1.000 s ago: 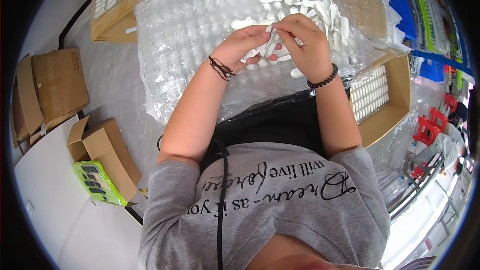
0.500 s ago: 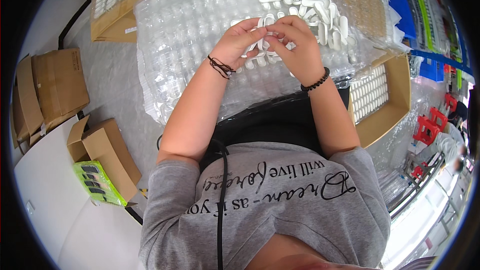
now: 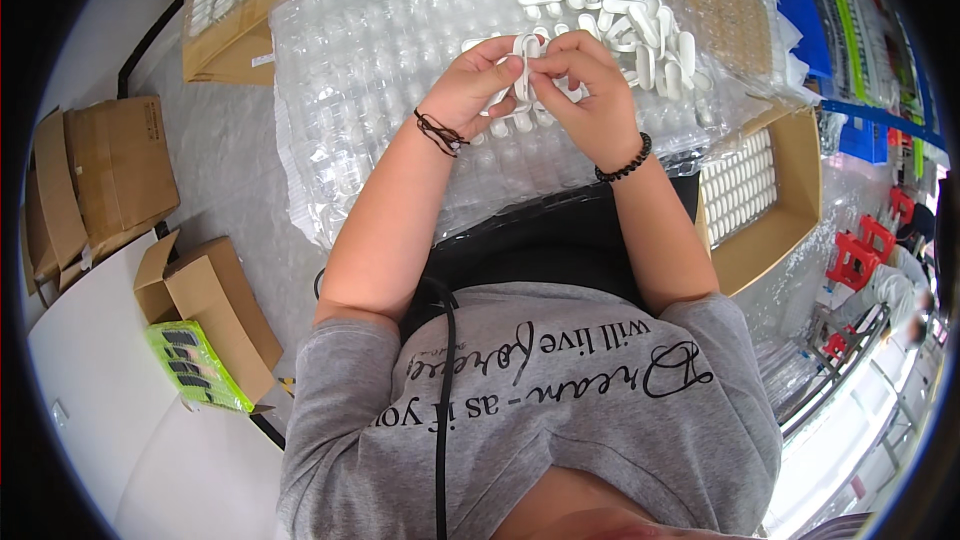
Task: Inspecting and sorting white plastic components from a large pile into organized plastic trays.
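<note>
A white elongated plastic piece with rounded ends (image 3: 525,68) is held upright between my two hands above the clear moulded plastic trays (image 3: 365,90). My left hand (image 3: 474,84) pinches it from the left, thumb on its near face. From the right, my right hand (image 3: 590,90) grips the same piece between thumb and fingertips. More white pieces (image 3: 645,24) of the same rounded shape lie loose in a heap just beyond and right of my hands. A few others sit partly hidden beneath my fingers.
At the far left stands a carton (image 3: 225,52) topped with rows of white pieces. An open carton (image 3: 790,210) with a filled tray is at my right. Cardboard boxes (image 3: 125,160) stand left, red stools (image 3: 853,258) and a person far right.
My right hand has shifted slightly left and its fingers have moved on the white piece. The piece now stands more upright and shows more clearly between my hands.
</note>
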The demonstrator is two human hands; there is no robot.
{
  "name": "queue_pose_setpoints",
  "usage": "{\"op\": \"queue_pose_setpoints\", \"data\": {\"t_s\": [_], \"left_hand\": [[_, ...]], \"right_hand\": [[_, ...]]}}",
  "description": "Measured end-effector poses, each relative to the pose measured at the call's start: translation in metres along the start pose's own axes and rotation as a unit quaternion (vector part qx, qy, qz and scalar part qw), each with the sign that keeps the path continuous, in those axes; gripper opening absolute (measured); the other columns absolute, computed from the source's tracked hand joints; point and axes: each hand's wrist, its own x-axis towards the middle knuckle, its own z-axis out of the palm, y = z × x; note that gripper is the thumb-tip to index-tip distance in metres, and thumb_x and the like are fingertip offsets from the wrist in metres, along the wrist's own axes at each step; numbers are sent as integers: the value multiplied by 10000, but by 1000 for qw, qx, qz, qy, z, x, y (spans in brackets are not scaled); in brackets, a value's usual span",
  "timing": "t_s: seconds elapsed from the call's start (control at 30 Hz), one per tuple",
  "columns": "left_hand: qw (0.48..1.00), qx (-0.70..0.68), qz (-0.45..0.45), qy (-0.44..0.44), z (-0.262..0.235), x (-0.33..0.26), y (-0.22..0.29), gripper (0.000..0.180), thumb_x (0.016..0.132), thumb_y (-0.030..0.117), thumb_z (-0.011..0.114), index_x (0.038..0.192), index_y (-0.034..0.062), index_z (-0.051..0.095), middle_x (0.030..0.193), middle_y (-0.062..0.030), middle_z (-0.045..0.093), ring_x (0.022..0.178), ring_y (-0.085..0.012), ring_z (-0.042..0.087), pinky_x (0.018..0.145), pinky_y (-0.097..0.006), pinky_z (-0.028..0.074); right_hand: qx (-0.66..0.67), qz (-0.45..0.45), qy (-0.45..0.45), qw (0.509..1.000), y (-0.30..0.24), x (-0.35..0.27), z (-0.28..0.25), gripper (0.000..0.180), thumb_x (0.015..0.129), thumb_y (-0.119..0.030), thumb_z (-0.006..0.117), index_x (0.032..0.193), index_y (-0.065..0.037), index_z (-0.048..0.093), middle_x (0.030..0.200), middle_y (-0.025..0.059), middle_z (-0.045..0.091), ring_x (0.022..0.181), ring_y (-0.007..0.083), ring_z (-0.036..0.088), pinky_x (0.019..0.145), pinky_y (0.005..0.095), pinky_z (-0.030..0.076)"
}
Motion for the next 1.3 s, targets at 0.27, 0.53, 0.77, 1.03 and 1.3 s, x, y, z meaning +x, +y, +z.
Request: {"op": "queue_pose_setpoints", "data": {"t_s": [0.27, 0.53, 0.77, 1.03, 1.3], "left_hand": [[999, -42, 12, -12, -9, 3, -8, 342, 889, 247, 668, 1186, 105, 574, 1014, -30, 645, 794, -47, 579, 488, -148, 371], [997, -65, -26, 30, 4, 3, 0, 219, 897, 197, 657, 1074, 100, 571, 974, -51, 628, 675, -103, 553, 477, -167, 356], [993, -104, -14, 47, 7, 2, 8, 368, 910, 205, 483, 1255, 82, 520, 928, -75, 604, 726, -165, 586, 503, -202, 419], [987, -156, 5, 31, -8, 8, 0, 153, 736, 65, 470, 876, 118, 499, 902, -67, 514, 693, -195, 505, 540, -303, 427], [993, -117, 2, 19, -1, 8, 1, 122, 821, -1, 546, 852, 109, 502, 876, -43, 507, 614, -125, 451, 484, -235, 355]], "right_hand": [[-48, -24, -35, 998, 3, 1, 0, 128, 796, 23, 651, 917, -9, 626, 899, 63, 540, 808, 179, 572, 699, 271, 479], [-21, -4, -29, 999, 13, -2, -1, 141, 818, -29, 665, 956, -35, 636, 918, 64, 554, 771, 181, 549, 690, 281, 473], [-318, 58, -8, 946, 49, 18, -44, 256, 833, -130, 634, 1086, -135, 674, 1104, 35, 572, 962, 215, 540, 797, 334, 444], [-552, 120, -22, 825, 86, 17, -73, 300, 761, -201, 670, 1061, -216, 688, 1145, 39, 569, 1087, 305, 497, 915, 410, 412], [-227, 140, -6, 964, 61, 11, -73, 238, 784, -182, 727, 1019, -154, 707, 902, 25, 595, 844, 179, 551, 730, 293, 450]]}}
